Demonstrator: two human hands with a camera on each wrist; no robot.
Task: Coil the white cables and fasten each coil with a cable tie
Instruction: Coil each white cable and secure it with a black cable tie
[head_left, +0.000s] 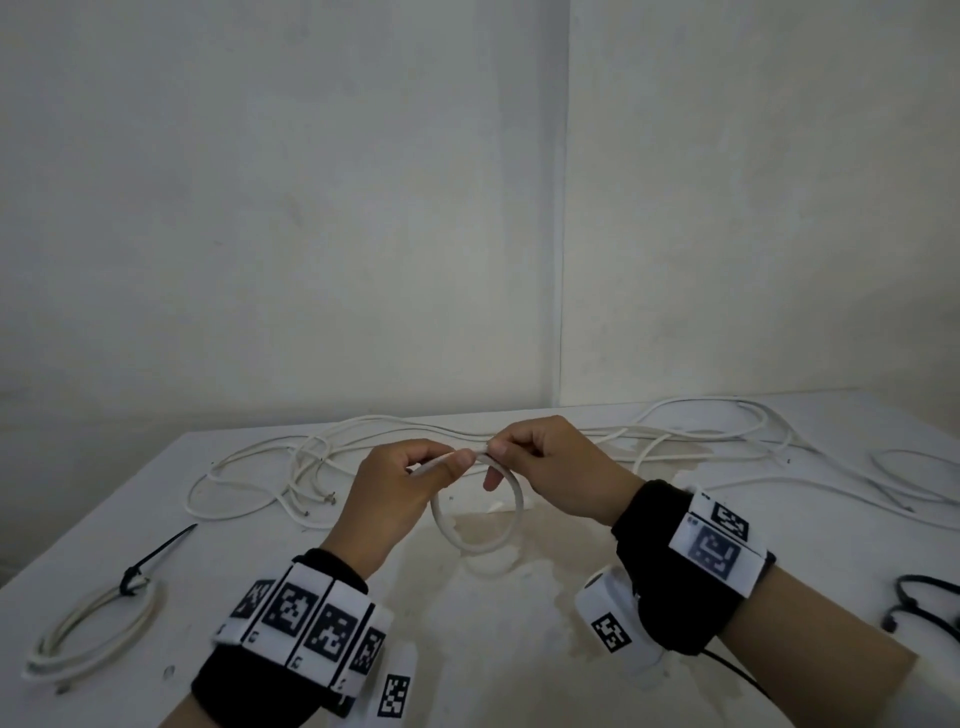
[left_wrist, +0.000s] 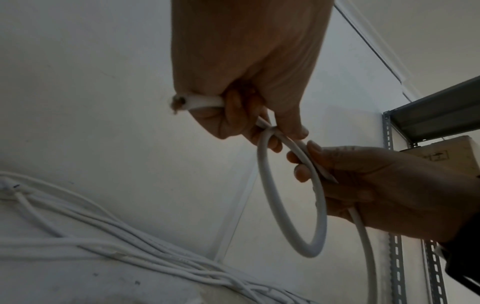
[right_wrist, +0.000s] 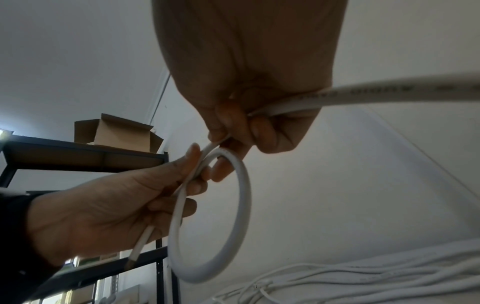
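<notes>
White round-sheathed cable, single loop (head_left: 498, 540): held upright above the table's middle, crossing at its top, cut end (left_wrist: 179, 101) showing frayed copper.
Loose white cables, tangled heap (head_left: 311, 467): along the table's far edge, strands trailing toward the right edge.
Finished white cable coil (head_left: 93, 631): flat near the left front corner, bound by a black plastic cable tie (head_left: 156, 553).
</notes>
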